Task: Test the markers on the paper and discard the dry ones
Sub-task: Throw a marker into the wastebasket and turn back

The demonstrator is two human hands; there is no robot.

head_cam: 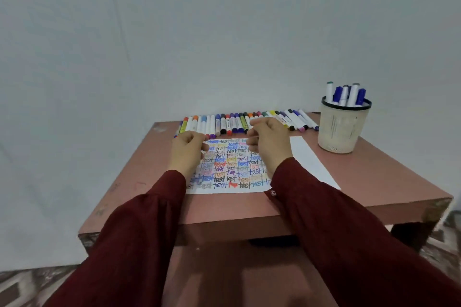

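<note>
Markers (pixel 244 122) line the far table (pixel 374 177) edge.

**Light:** moderately bright, soft, even and cool, falling from above.

**Pale grey plain wall** (pixel 224 32): flat tone, a shade lighter low on the left.

**Pinkish-brown rectangular worktop** (pixel 374 182): matt and evenly lit, with a deep shadow band beneath its front edge.

**Beige mesh cup with black rim** (pixel 343 129): faint, soft shadow at its base.

**White paper sheet covered in coloured "test" words** (pixel 229 179): the sharpest zone. Lettering is legible along the near rows and softer in the far rows.

**Dark red fabric sleeves** (pixel 139 244): stretched large by wide-angle distortion, weave smeared.

**Brown-and-white patterned floor** (pixel 22 286): blurred in the lower corners.

**Overall:** mild softness and compression smoothing.
</note>
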